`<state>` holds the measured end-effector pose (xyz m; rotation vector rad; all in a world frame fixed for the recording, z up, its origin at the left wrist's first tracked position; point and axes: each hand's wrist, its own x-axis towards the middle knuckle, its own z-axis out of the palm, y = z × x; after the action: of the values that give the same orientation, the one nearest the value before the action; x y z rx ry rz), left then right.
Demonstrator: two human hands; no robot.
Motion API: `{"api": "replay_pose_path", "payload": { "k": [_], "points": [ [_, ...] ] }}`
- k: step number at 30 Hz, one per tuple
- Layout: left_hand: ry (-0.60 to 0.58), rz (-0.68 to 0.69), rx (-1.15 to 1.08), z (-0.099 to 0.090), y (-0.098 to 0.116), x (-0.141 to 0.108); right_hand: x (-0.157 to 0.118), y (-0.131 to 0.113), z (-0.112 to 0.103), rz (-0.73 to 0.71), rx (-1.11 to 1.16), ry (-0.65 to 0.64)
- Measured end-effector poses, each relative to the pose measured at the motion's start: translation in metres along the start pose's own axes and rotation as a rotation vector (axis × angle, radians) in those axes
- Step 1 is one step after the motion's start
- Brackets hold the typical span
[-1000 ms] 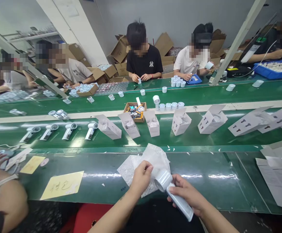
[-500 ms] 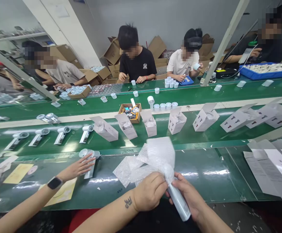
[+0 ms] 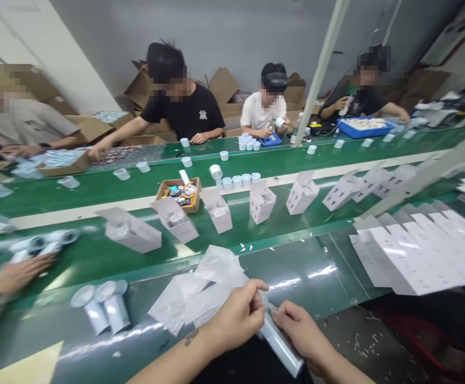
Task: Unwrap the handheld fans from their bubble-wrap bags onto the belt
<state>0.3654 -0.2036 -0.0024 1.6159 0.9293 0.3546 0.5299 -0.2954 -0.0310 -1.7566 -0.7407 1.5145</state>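
A pale, glossy, hair-dryer-shaped device (image 3: 281,345) is held low over the bench's front edge, its handle slanting toward me. My right hand (image 3: 303,326) is closed around the handle's side, thumb on top. Near the upper end, my left hand (image 3: 243,308) is closed with its fingers bent at the bubble wrap around the head. That head is mostly hidden behind my left hand. Just beyond lie several flat bubble-wrap bags (image 3: 190,298). To the left, two more such devices (image 3: 112,309) rest side by side on the bench.
Open white boxes (image 3: 221,218) stand in a row along the green belt (image 3: 184,242). Flattened white cartons (image 3: 420,250) lie at right. A co-worker's hand (image 3: 22,274) touches devices at far left. Beyond, a parts box (image 3: 194,205) and white cups (image 3: 237,181) stand before several seated co-workers.
The view has turned right, so things appear further left. The wrapped head has dropped from view behind my left hand. The neighbouring co-worker's hand has moved to devices on the belt.
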Motion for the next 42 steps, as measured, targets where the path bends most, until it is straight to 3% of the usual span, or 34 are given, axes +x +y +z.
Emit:
{"api": "replay_pose_path", "payload": {
  "k": [2, 3, 6, 8, 11, 13, 15, 17, 19, 21, 22, 23, 25, 27, 29, 32, 34, 36, 39, 42],
  "points": [
    [-0.06, -0.046, -0.094, -0.002, 0.008, 0.0, -0.014, -0.017, -0.024, -0.169, -0.248, -0.017],
    [-0.091, -0.07, -0.146, -0.003, 0.012, 0.0, -0.022, -0.027, -0.036, -0.188, -0.297, -0.068],
    [-0.22, -0.089, -0.272, -0.007, 0.022, 0.003, -0.04, -0.051, -0.062, -0.023, -0.182, -0.336],
    [-0.203, -0.061, -0.324, -0.011, 0.025, 0.009, -0.042, -0.061, -0.073, 0.024, -0.079, -0.329],
    [-0.07, 0.059, -0.285, -0.015, 0.022, 0.021, -0.036, -0.069, -0.074, -0.161, -0.036, -0.144],
    [-0.126, 0.151, -0.131, -0.01, 0.019, 0.027, -0.027, -0.072, -0.066, -0.279, -0.037, -0.205],
    [-0.236, 0.173, 0.032, 0.002, 0.016, 0.033, -0.014, -0.076, -0.06, -0.295, 0.028, -0.322],
    [-0.205, 0.138, 0.112, 0.015, 0.013, 0.039, 0.005, -0.08, -0.071, -0.279, 0.038, -0.369],
    [-0.027, 0.082, 0.096, 0.022, 0.009, 0.045, 0.03, -0.084, -0.109, -0.286, -0.154, -0.234],
    [0.126, -0.007, 0.017, 0.019, 0.005, 0.05, 0.061, -0.085, -0.165, -0.249, -0.526, 0.329],
    [0.163, -0.061, -0.036, 0.014, 0.004, 0.051, 0.076, -0.084, -0.195, -0.107, -0.743, 0.58],
    [0.179, -0.116, -0.092, 0.009, 0.002, 0.052, 0.09, -0.081, -0.222, 0.08, -0.944, 0.734],
    [0.19, -0.194, -0.215, -0.003, -0.001, 0.052, 0.112, -0.072, -0.262, 0.208, -1.035, 0.812],
    [0.219, -0.24, -0.379, -0.012, -0.003, 0.049, 0.123, -0.063, -0.279, 0.24, -1.07, 0.804],
    [0.258, -0.273, -0.557, -0.02, -0.003, 0.046, 0.122, -0.058, -0.278, 0.229, -1.113, 0.795],
    [0.303, -0.284, -0.716, -0.032, 0.006, 0.041, 0.103, -0.06, -0.26, 0.155, -1.167, 0.757],
    [0.33, -0.247, -0.759, -0.039, 0.018, 0.039, 0.086, -0.065, -0.239, 0.0, -1.192, 0.71],
    [0.359, -0.187, -0.787, -0.044, 0.033, 0.04, 0.074, -0.068, -0.208, -0.301, -1.14, 0.618],
    [0.42, -0.073, -0.784, -0.043, 0.051, 0.046, 0.07, -0.064, -0.145, -0.774, -0.888, 0.404],
    [0.503, 0.013, -0.558, -0.042, 0.053, 0.052, 0.082, -0.046, -0.08, -0.963, -0.678, 0.233]
  ]
}}
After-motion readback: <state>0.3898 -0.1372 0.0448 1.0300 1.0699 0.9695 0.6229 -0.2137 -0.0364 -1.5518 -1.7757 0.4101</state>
